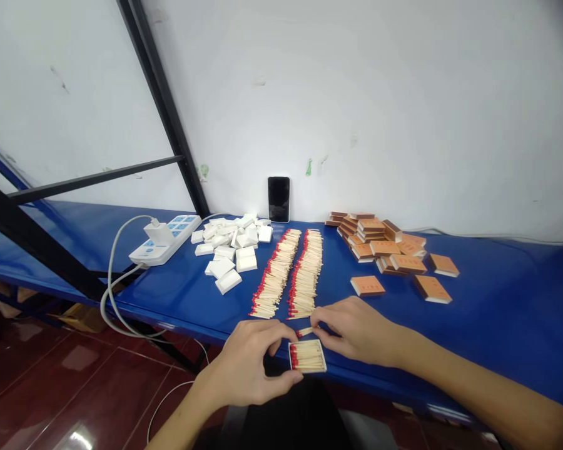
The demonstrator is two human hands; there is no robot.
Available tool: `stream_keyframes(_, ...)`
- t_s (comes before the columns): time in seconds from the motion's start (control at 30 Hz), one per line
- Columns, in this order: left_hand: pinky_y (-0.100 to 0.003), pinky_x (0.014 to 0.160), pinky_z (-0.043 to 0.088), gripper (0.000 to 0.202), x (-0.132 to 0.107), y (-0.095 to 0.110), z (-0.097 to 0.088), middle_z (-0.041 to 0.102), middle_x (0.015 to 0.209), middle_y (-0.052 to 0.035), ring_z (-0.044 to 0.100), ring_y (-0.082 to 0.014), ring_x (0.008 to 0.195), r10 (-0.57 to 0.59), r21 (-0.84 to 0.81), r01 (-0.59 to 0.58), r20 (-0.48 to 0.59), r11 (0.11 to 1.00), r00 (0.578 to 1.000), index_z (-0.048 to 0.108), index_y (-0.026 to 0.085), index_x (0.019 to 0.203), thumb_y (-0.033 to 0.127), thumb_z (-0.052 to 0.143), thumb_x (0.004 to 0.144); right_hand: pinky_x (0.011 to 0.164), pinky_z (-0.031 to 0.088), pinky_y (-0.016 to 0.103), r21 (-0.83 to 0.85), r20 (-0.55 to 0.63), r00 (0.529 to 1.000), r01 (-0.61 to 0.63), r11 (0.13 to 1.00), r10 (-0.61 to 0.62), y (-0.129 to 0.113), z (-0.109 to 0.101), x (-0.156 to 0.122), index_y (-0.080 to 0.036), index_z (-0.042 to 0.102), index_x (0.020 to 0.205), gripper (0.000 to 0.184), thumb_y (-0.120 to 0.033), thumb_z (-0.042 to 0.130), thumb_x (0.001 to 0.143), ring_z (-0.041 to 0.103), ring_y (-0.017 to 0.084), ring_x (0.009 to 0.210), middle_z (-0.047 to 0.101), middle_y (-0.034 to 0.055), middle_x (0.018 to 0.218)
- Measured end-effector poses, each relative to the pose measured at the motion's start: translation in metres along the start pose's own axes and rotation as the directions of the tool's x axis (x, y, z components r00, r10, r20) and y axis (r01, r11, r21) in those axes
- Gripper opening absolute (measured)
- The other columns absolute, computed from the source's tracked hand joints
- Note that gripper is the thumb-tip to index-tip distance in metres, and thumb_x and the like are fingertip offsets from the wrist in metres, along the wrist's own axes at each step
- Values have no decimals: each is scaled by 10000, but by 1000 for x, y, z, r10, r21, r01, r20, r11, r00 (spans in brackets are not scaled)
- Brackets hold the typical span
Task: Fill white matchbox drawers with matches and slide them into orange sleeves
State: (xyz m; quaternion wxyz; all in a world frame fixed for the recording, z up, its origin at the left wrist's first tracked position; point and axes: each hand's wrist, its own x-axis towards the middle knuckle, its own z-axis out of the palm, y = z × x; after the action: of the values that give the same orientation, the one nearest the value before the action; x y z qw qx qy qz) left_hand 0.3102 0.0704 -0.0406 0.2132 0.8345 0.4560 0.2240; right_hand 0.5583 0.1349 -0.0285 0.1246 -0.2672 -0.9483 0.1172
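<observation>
My left hand (258,359) grips a white matchbox tray (325,360) by its left end, thumb below and fingers above, at the front edge of the table. Red-headed matches (309,356) lie side by side inside it, heads to the left. Just above the tray, my right hand (349,328) pinches a few matches (304,332) between thumb and forefinger, their red heads also pointing left. Beyond the hands, two long rows of loose matches, a left row (276,272) and a right row (307,272), run back across the blue table.
White empty trays (234,237) are heaped at the left. Orange-brown matchbox sleeves (385,244) are piled at the right, several lying apart. A black phone (279,199) leans on the wall. A white power strip (166,240) with cables sits by the black metal frame (169,112).
</observation>
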Motion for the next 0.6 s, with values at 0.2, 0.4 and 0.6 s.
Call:
stream_keyframes(0.2, -283, 718, 402, 347, 0, -1, -1, 588, 760, 34, 581, -161, 696, -1, 6, 1, 7, 1000, 1000, 688, 238, 1061, 357, 779, 748, 583, 294, 254, 18, 3, 1000, 1, 1000, -2, 1, 1, -1, -191, 616, 906, 113, -175, 516, 957, 572, 134, 603, 669, -6, 731)
stream_keyframes(0.4, -283, 722, 408, 349, 1, 0, 0, 584, 755, 35, 578, -160, 695, 3, 4, -3, 4, 1000, 1000, 686, 232, 1062, 344, 778, 745, 578, 293, 259, 24, 41, 999, -33, 999, 32, -1, -2, -1, -194, 610, 903, 101, -185, 525, 957, 577, 138, 605, 671, -7, 731)
stream_keyframes(0.6, -283, 727, 408, 341, 1, 0, -1, 575, 747, 40, 580, -158, 695, -2, -4, 2, 3, 1000, 1000, 689, 233, 1044, 340, 788, 736, 586, 296, 263, -13, 54, 998, -32, 999, 32, -1, -3, -1, -200, 610, 932, 106, -199, 514, 978, 599, 144, 622, 684, -6, 750)
